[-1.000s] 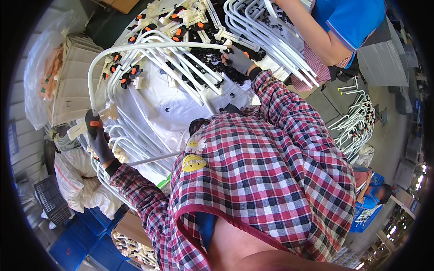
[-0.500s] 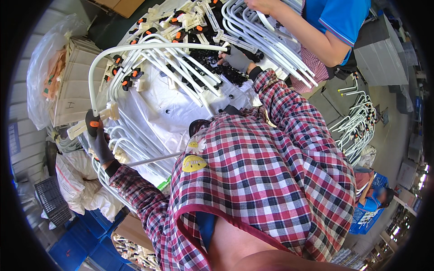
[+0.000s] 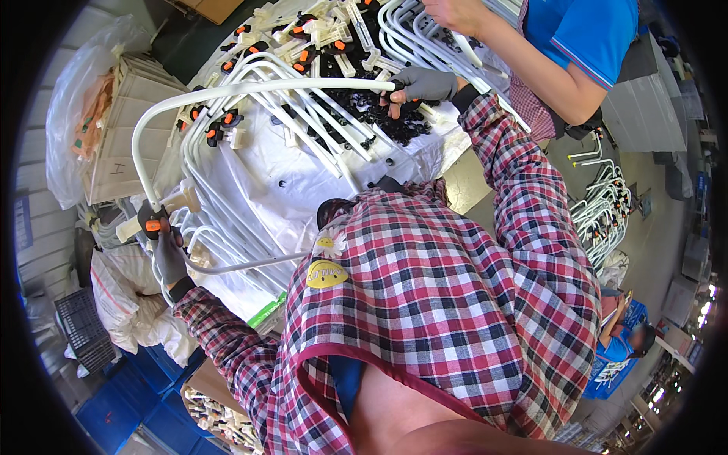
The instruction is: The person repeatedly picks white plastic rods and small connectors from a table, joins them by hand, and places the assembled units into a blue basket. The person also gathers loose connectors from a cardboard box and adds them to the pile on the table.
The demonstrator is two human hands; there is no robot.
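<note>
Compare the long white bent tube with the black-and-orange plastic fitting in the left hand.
The long white bent tube is slender; the black-and-orange plastic fitting is short and chunky. The tube is plain white; the fitting is black with an orange part. The tube arcs across to the right hand; the fitting sits in the left hand. They meet at the tube's left end.

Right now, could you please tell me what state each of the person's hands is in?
Left hand: closed on the black-and-orange fitting at one end of the white tube.
Right hand: closed, holding the tube's other end.
</note>
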